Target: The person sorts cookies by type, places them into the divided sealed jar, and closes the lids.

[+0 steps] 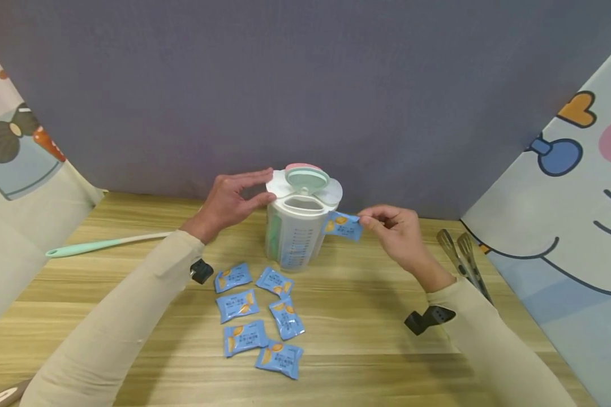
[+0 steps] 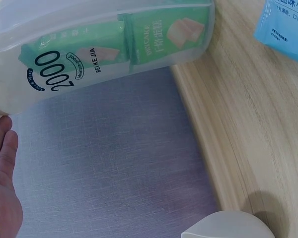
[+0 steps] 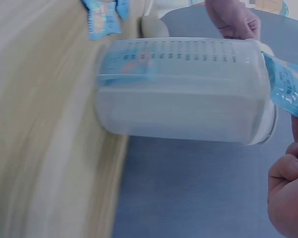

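Note:
A clear plastic storage container (image 1: 297,243) stands upright, its white lid (image 1: 331,192) carrying a pink flap and a raised mint-green flap (image 1: 308,178) above an opening. My left hand (image 1: 234,198) touches the lid's left side, fingers behind and thumb in front. With thumb and fingers, my right hand (image 1: 394,232) pinches a blue snack packet (image 1: 343,226) by one end, beside the container's upper right rim. Green snack packets (image 2: 164,37) show through the wall in the left wrist view. Another blue packet (image 3: 124,64) lies inside, near the bottom, in the right wrist view.
Several blue packets (image 1: 245,337) lie on the wooden table (image 1: 356,345) before the container. A mint-green handled utensil (image 1: 91,247) is at left, metal kitchen tools (image 1: 460,254) at right. A grey panel (image 1: 305,85) rises behind; a brown handle (image 1: 5,394) shows at lower left.

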### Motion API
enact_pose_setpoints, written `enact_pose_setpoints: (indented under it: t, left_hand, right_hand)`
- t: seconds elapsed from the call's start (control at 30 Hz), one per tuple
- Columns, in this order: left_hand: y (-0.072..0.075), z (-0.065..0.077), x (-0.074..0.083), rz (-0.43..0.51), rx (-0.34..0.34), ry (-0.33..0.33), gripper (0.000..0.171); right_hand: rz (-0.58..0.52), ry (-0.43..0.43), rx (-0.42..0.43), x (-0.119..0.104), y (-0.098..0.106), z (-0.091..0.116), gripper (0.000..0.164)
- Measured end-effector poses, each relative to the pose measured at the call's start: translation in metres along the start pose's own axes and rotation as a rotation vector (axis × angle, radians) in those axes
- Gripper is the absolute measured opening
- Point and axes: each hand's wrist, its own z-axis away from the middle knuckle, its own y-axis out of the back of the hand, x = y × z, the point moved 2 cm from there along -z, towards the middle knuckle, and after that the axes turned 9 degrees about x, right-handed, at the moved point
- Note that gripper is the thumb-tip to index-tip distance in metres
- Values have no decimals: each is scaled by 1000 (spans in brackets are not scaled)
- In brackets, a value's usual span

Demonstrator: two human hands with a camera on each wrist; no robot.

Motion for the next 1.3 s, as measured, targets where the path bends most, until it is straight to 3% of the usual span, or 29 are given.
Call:
enact_pose_setpoints:
  t: [0.13,0.4,0.63,1.3]
  left_hand:
    - [1,0,0,3,3,1,45]
    - [0,0,-2,-5,14,-15,44]
    - [1,1,-2,-12,10,-5,44]
    - [0,0,-3,3,19,-14,44]
  right_hand:
    - [28,41,27,-21,-6,-12,10]
    - [85,52,73,-30,-15,-28,9]
    - [110,61,85,-4,-19,-36,8]
    - [130,142,-17,-12,-35,-50,8]
